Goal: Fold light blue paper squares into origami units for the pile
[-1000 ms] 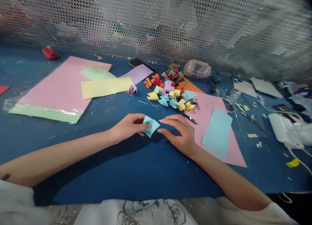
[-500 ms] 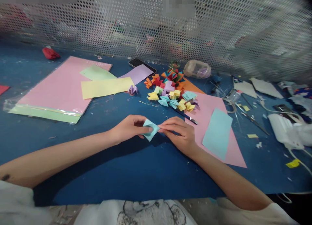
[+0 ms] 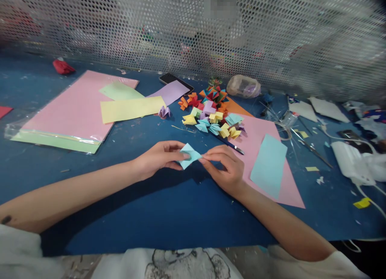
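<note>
A small folded piece of light blue paper (image 3: 191, 155) is held above the blue table between my two hands. My left hand (image 3: 161, 157) pinches its left side, the thumb lying across the front. The fingertips of my right hand (image 3: 223, 163) are closed on the pointed right corner. Just beyond my hands lies a pile of small folded paper pieces (image 3: 208, 107) in orange, red, purple, yellow and blue. A lone purple folded piece (image 3: 164, 111) sits left of the pile. To the right, a light blue paper strip (image 3: 269, 166) rests on a pink sheet (image 3: 292, 190).
On the left lies a plastic-wrapped stack of coloured paper (image 3: 72, 106), with a yellow strip (image 3: 129, 109) over its edge. A phone (image 3: 169, 78), a pen (image 3: 237, 149) and a clear plastic container (image 3: 243, 86) lie farther back. White power adapters with cables (image 3: 351, 162) stand right. A perforated metal screen (image 3: 181, 37) closes the back.
Both hands have shifted slightly to the right with the light blue paper, which has turned a little. The left fingers have moved along its edge. Everything on the table lies as before.
</note>
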{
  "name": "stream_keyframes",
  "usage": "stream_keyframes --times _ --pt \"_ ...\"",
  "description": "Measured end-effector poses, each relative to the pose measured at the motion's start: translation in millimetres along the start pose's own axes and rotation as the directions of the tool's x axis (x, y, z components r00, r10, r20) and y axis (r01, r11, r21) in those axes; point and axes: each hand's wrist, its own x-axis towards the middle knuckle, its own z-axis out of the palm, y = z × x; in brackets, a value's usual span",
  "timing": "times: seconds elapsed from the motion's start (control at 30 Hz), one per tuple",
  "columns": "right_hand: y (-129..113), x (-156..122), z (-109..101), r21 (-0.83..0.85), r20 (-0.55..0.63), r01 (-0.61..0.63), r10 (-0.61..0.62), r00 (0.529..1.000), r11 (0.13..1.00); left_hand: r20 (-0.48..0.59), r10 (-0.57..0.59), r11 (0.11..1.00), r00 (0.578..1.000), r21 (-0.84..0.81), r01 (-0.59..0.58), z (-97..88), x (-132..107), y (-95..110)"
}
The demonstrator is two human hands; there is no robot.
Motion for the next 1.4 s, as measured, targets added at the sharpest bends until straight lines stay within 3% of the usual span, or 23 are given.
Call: stream_keyframes --times 0.23,0.57,0.7,0.8,0.87,1.0,1.2,1.4 --pt "0 -3 3 -0.076 0.058 0.033 -0.028 0.998 0.997 -0.072 -0.045 0.981 0.996 -0.194 0.030 -0.1 3 1" --pt "1 -5 8 -0.095 0.198 0.167 -0.145 0.969 0.981 -0.159 0.009 0.993 0.987 -0.119 -0.028 4.3 2 -2" --pt "0 -2 5 -0.005 0.205 0.110 -0.107 0.973 0.994 -0.134 0.040 0.999 0.990 0.024 -0.037 3.2 1 -2" --pt "1 0 0 0.005 0.130 -0.012 0.011 0.991 1.000 -0.095 0.044 0.992 0.995 0.123 -0.032 2.1 1 -1" --pt "4 1 -2 -0.004 0.142 -0.061 0.061 0.988 0.998 -0.070 0.035 0.988 0.997 0.151 -0.024 1.7 1 -1" --pt "8 2 -1 0.073 0.197 -0.049 0.034 0.980 0.996 -0.047 0.030 0.987 0.998 0.158 -0.022 1.7 2 -2" --pt "5 2 1 0.167 0.164 -0.048 0.020 0.986 0.985 -0.025 -0.001 0.987 1.000 0.158 0.005 3.4 0 -3" --pt "6 1 2 0.160 0.151 -0.004 -0.021 0.988 0.987 0.002 -0.036 0.991 0.999 0.131 0.035 3.6 -1 -5"
